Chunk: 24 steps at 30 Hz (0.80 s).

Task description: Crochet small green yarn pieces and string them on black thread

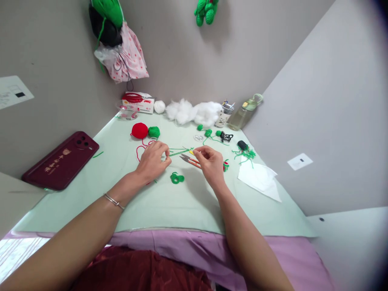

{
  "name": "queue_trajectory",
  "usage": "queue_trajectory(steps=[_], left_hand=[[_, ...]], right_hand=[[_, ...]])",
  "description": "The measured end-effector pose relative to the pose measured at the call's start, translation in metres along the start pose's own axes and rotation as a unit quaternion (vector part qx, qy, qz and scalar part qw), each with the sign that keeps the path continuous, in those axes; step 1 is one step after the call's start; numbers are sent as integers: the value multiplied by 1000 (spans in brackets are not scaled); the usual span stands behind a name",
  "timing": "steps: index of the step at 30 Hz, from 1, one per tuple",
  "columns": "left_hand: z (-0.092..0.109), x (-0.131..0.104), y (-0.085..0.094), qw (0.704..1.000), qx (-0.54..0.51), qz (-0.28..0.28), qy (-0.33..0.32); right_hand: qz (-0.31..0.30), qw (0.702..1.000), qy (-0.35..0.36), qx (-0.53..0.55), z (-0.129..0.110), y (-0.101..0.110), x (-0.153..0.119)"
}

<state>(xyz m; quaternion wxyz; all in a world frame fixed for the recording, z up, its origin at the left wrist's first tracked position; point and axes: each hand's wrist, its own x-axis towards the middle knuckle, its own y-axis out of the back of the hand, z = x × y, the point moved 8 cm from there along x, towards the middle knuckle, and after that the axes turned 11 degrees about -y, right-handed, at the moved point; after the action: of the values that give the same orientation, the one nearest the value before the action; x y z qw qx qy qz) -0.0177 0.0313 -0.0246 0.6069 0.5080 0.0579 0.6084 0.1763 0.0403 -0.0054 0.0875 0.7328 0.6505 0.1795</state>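
Observation:
Green yarn (178,152) runs in thin strands between my two hands above the table. My left hand (153,159) is closed in a pinch on the yarn's left end. My right hand (210,161) pinches the other end; a small yellow piece (191,151) shows by its fingertips, too small to name. Thread snips (190,160) with orange handles lie just below the strands, partly hidden by my right hand. Nearer to me is a small green crocheted piece (176,178) with a ring shape. Red yarn trails beside my left hand.
Red (140,130) and green (154,132) yarn balls lie behind my left hand. White stuffing (194,112), a pen cup (224,116) and a bottle (245,113) line the back. A phone (62,161) stands left; white paper (259,178) and green yarn scraps (245,151) lie right.

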Motion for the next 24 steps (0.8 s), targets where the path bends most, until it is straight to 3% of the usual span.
queue_trajectory(steps=[3, 5, 7, 11, 14, 21, 23, 24], left_hand=[[-2, 1, 9, 995, -83, 53, 30], [-8, 0, 13, 971, -203, 95, 82], [-16, -2, 9, 910, -366, 120, 150], [-16, -5, -9, 749, -607, 117, 239], [-12, -7, -18, 688, -668, 100, 264], [-11, -8, -25, 649, -703, 87, 278], [-13, -7, -22, 692, -668, 73, 263], [-16, -6, -18, 741, -619, 68, 249]], right_hand=[[-2, 1000, 1, 10, 0, -1, -1], [3, 1000, 5, 17, 1, 0, 0], [0, 1000, 5, 24, 2, 0, 1], [-26, 999, -11, 32, 5, -7, 1], [-32, 999, -12, 33, 5, -10, 0], [-21, 999, -13, 41, 5, -8, 0], [-15, 999, -10, 39, 5, -5, 0], [-12, 999, -9, 39, 4, -4, 0]])
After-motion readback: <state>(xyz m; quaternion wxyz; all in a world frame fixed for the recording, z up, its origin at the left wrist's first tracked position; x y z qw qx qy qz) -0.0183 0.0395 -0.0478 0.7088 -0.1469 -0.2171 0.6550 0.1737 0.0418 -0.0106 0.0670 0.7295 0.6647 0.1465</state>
